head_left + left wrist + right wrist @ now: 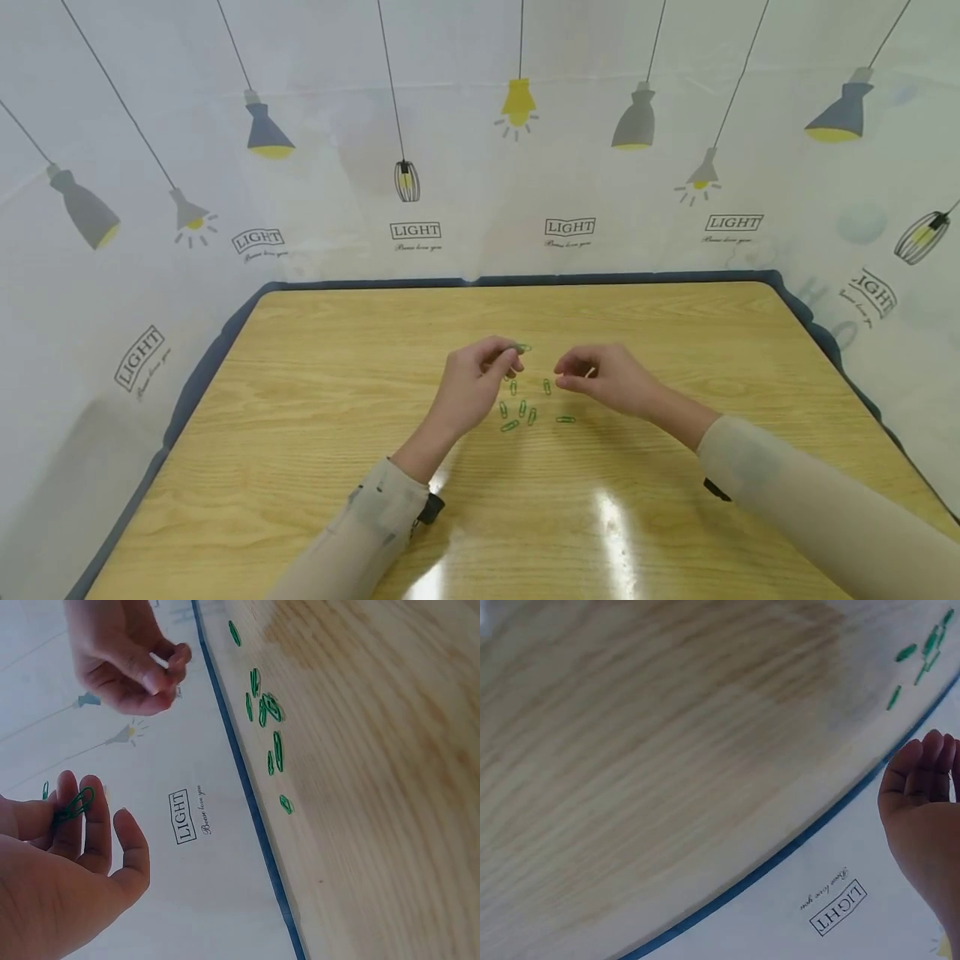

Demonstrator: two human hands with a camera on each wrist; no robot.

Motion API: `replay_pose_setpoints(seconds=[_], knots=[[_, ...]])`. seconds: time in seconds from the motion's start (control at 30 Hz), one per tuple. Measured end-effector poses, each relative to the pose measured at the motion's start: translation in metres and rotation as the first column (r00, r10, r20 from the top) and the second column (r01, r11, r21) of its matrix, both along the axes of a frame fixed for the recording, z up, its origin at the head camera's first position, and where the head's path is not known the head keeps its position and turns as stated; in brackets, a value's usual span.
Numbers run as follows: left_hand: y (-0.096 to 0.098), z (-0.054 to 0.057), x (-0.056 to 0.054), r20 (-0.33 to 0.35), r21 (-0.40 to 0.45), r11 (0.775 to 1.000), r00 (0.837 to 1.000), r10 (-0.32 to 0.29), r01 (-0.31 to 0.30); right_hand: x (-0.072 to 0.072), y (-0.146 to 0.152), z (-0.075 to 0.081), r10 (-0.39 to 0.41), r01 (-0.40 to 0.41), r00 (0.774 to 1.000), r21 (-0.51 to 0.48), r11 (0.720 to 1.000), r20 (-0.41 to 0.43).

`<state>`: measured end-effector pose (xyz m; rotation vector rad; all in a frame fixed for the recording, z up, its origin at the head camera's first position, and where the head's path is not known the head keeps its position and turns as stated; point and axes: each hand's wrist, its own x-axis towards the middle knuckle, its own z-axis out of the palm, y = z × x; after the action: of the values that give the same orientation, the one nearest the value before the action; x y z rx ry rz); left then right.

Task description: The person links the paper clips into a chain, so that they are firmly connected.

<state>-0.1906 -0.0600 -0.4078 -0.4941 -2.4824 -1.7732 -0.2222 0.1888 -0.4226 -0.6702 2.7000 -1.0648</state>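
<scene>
Fingers of the left hand (474, 373): thumb and fingertips pinch a green clip (524, 347), which projects at their tips. Fingers of the right hand (611, 379): bent, tips drawn close to the thumb; whether anything fine is held between them cannot be told. In the head view the held clip lies with its long axis running roughly left to right; from the right fingers it is to the left and a little farther from the person, near but apart. The left hand is the nearer to it, being in contact. Loose clips (522, 408) are scattered on the table (337, 400) between and below the hands, lying in differing directions; the nearest loose clip (547, 387) to the right fingers points away from the person. The left wrist view shows what the head view does not: both hands raised off the table, and a second green loop (46, 789) behind the left fingers, its connection to the clip unclear. The right wrist view shows curved right fingers only, no held item visible. Beyond stands a wall (465, 125) printed with lamps.
</scene>
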Motion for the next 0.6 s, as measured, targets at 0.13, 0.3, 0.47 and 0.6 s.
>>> replay_pose_setpoints(seconds=[0.13,0.3,0.47,0.6], knots=[[0.0,-0.002,0.0,0.0,0.014,1.0,1.0,-0.001,0.001,0.0,0.005,-0.012,0.021,-0.023,0.999,0.038,0.999,0.048],[-0.002,-0.004,0.001,-0.005,0.032,0.999,1.0,0.0,0.0,0.003,0.011,-0.024,0.068,-0.078,0.992,0.091,0.993,0.104],[-0.004,-0.006,0.003,0.011,0.046,0.999,1.0,0.021,-0.021,0.006,0.014,-0.033,0.1,-0.113,0.987,0.096,0.989,0.129],[-0.006,-0.007,0.004,0.026,0.041,0.999,0.999,0.024,-0.025,0.008,0.012,-0.035,0.101,-0.112,0.988,0.098,0.989,0.114]])
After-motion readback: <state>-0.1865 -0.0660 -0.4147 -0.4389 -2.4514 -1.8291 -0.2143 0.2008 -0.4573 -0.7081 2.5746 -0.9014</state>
